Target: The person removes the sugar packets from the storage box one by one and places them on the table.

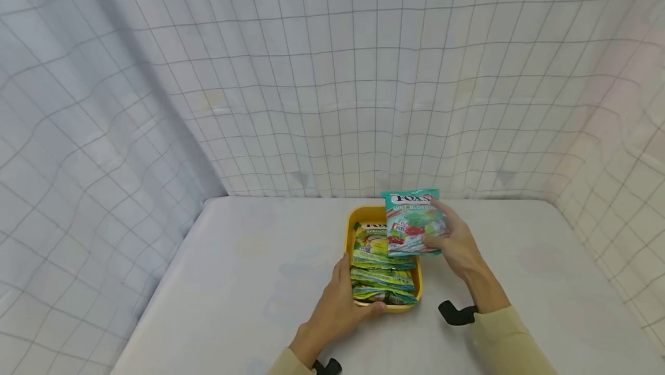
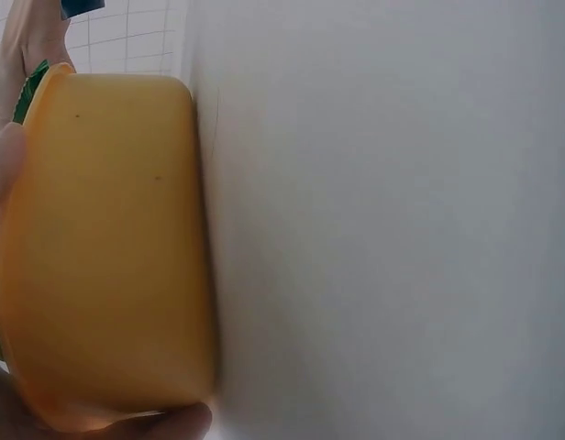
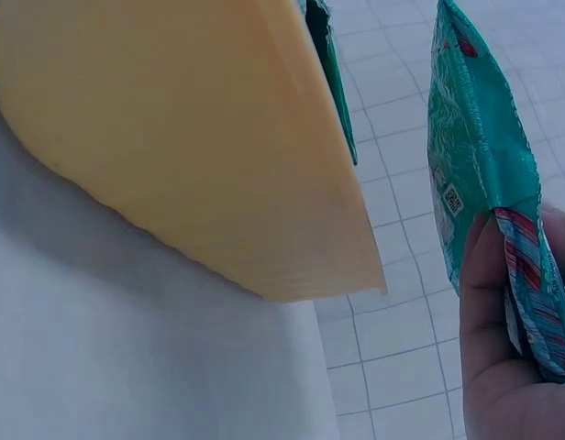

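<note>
My right hand (image 1: pixel 457 245) pinches a teal Fox's Mint Blossom candy bag (image 1: pixel 413 222) by its right side, raised over the far right part of a yellow plastic tub (image 1: pixel 418 288). In the right wrist view the candy bag (image 3: pixel 484 137) shows edge-on, gripped between thumb and fingers beside the tub (image 3: pixel 172 119). My left hand (image 1: pixel 340 303) holds the tub's near left corner, fingers along the left rim and thumb along the near side. Inside the tub lie several yellow-green Fox's candy bags (image 1: pixel 381 277), overlapping in a row; the raised bag hides part of the farthest one.
The tub stands on a white table (image 1: pixel 260 271) near its far edge. White gridded fabric (image 1: pixel 332 75) hangs behind the table and along both sides. A black strap piece (image 1: pixel 456 312) sticks out from the right wrist.
</note>
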`<state>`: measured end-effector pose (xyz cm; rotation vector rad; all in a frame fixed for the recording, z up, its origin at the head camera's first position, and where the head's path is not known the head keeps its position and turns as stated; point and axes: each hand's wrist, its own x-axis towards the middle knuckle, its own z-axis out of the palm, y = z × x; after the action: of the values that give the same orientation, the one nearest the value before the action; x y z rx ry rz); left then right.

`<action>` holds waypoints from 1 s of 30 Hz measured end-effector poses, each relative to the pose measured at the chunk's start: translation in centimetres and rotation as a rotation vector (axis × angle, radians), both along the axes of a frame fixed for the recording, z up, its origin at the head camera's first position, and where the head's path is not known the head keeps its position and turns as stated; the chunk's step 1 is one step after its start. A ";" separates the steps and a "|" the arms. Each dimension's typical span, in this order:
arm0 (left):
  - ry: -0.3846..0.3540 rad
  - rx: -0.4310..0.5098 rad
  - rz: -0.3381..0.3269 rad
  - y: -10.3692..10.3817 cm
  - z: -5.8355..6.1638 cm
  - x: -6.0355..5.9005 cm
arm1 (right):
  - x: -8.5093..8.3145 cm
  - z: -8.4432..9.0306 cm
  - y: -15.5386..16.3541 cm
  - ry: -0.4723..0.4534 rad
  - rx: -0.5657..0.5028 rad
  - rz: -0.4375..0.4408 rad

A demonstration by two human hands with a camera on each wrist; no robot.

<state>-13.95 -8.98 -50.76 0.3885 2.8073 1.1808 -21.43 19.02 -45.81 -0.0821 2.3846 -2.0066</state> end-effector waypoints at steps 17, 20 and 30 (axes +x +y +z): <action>-0.027 -0.009 -0.014 -0.2 0.3 0.0 | 0.4 -0.8 4.0 -0.055 -0.251 -0.051; -0.018 -0.017 -0.014 -0.2 0.4 -0.1 | 0.4 -1.2 4.6 -0.066 -0.250 -0.060; 0.002 -0.041 -0.005 -0.2 0.4 -0.1 | 0.9 -2.6 6.1 -0.119 -0.244 -0.083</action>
<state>-14.04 -9.15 -50.31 0.3938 2.8254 1.1210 -20.55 25.10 -48.42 0.1305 2.0979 -2.2608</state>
